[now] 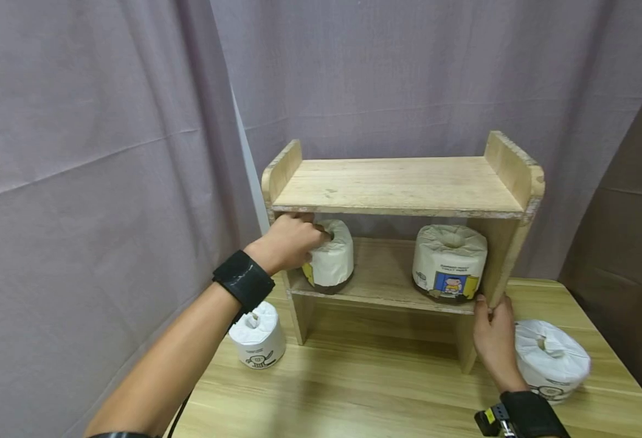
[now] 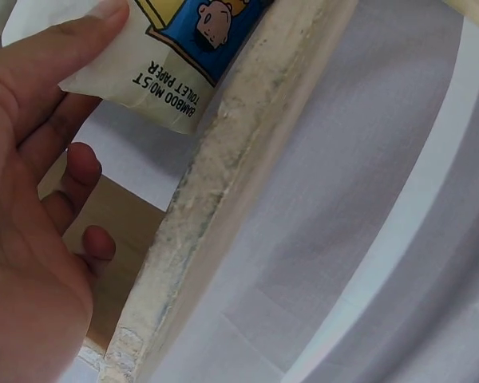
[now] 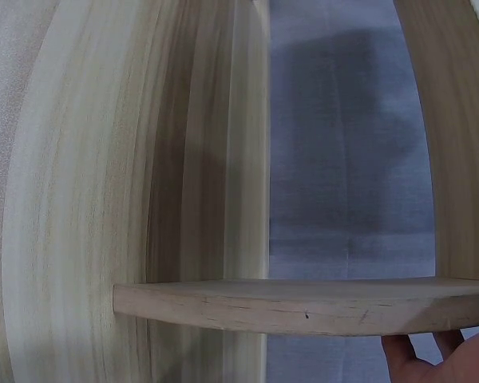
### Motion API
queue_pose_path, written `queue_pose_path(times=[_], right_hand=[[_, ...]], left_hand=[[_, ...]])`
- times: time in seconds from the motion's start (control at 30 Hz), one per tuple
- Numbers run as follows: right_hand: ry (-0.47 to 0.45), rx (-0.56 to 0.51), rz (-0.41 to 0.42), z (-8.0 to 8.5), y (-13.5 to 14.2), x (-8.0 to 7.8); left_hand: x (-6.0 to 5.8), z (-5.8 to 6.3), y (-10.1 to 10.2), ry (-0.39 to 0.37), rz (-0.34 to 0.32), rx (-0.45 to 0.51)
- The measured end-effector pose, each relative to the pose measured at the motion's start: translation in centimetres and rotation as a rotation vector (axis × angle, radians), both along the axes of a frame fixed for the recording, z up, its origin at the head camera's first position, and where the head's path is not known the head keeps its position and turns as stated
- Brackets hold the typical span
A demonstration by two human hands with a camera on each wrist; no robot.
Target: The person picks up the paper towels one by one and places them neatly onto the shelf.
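My left hand [image 1: 292, 241] grips a wrapped toilet roll [image 1: 336, 263] at the left end of the wooden rack's [image 1: 397, 182] middle shelf. In the left wrist view, the thumb lies on the roll's printed wrapper [image 2: 172, 88], while two other fingers curl beside it, clear of the paper. On the rack's right side, my right hand [image 1: 497, 340] holds the upright side panel near the middle shelf; the right wrist view shows only some fingertips [image 3: 399, 359] against the panel's edge. A second printed toilet roll [image 1: 450, 263] stands upright at the shelf's right end.
On the table [image 1: 354, 395], a white toilet roll [image 1: 258, 337] stands left of the rack. Another white roll [image 1: 553, 359] stands to the right, close beside my right hand. Grey curtains [image 1: 397, 79] hang behind and to the left.
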State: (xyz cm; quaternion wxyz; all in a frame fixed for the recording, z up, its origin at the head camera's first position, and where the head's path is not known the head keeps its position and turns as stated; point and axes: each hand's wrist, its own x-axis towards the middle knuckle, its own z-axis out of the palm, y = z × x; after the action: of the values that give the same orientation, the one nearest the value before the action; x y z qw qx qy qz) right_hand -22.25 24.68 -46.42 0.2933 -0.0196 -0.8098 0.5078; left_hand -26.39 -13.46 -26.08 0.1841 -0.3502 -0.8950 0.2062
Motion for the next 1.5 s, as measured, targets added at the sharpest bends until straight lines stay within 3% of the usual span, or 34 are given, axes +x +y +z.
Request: queue_pose_path(times=[0.33, 0.67, 1.5], right_hand=[[-0.026, 0.005, 0.009, 0.1, 0.1, 0.1], [-0.010, 0.003, 0.004, -0.2, -0.1, 0.0], [-0.007, 0.005, 0.008, -0.1, -0.1, 0.1]], left_hand=[[0.3, 0.3, 0.0, -0.033, -0.014, 0.042], [0.6, -0.1, -0.2, -0.061, 0.013, 0.117], [-0.2, -1.8, 0.0, -0.048, 0.016, 0.268]])
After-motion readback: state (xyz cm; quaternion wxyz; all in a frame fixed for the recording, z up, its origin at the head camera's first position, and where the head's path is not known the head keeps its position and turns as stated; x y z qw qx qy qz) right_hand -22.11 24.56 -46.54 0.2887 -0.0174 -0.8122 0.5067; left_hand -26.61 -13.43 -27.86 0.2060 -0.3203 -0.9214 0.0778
